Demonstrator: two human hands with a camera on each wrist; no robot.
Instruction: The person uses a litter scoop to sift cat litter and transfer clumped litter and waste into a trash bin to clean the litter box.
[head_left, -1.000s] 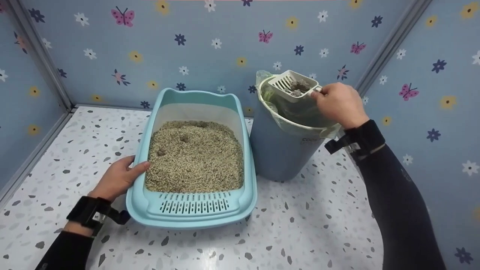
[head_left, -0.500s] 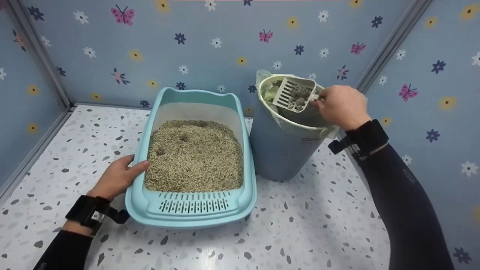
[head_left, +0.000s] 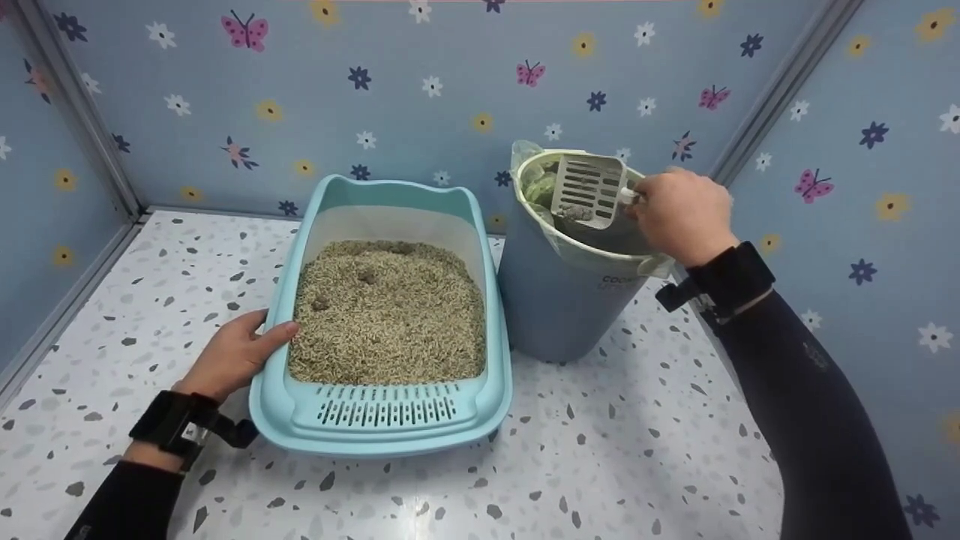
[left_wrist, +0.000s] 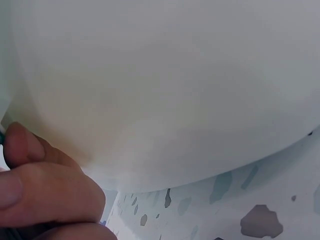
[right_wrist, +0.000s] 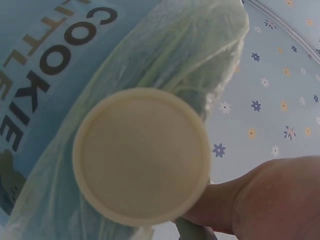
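The right grip (head_left: pixel 684 214) clasps the scoop (head_left: pixel 592 190) to its left, apparently emptying it into the bin (head_left: pixel 562 304) below; the clump (head_left: pixel 576 214) likely wants a steeper tilt, while the left grip (head_left: pixel 234 356) holds the tray (head_left: pixel 390 436).

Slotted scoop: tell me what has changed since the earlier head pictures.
The scoop has tipped further, near edge down, over the bin, and fewer clumps remain, gathered by that edge. The right hand keeps its grip on the handle, and the left hand still holds the litter box. Litter box and bin stayed put.
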